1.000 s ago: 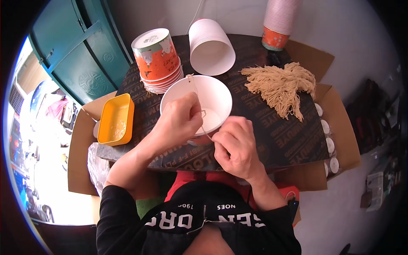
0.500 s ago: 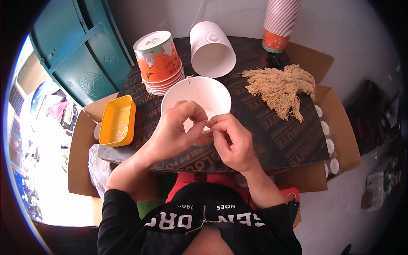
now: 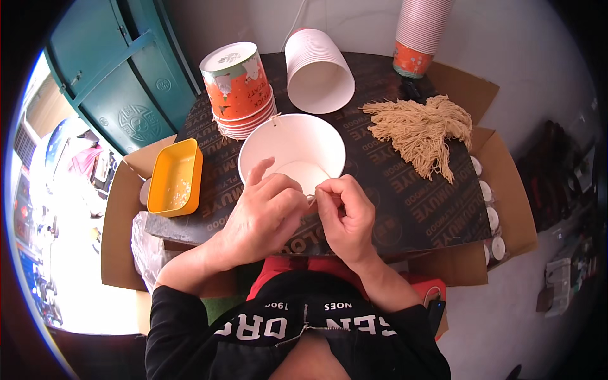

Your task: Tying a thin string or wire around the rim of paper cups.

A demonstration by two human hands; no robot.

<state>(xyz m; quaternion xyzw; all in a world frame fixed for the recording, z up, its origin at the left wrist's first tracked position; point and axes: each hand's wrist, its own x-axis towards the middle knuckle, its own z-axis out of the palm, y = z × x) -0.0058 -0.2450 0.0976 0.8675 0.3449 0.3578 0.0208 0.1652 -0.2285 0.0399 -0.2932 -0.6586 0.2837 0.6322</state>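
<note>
A white-lined paper bucket (image 3: 285,142) stands in front of me, its open mouth tilted toward me. A thin beige cord passes through its far rim. At the near rim, my right hand (image 3: 347,212) pinches thumb and forefinger together on a small bit of cord (image 3: 310,197). My left hand (image 3: 266,212) is closed right beside it, its fingers bent and one finger raised over the bucket. Whatever its fingertips grip is hidden behind the hand. A bundle of beige cords (image 3: 421,133) lies to the right on the dark table (image 3: 405,218).
Orange printed buckets (image 3: 235,85) are stacked upside down at the back left. A nested stack (image 3: 320,73) lies on its side behind; another stack (image 3: 418,47) stands far right. A yellow tray (image 3: 175,177) with small bits sits left. Cardboard boxes (image 3: 516,196) flank the table.
My left hand has shifted slightly down and left, turning its back up and lifting a finger. My right hand stays pinched at the near rim.
</note>
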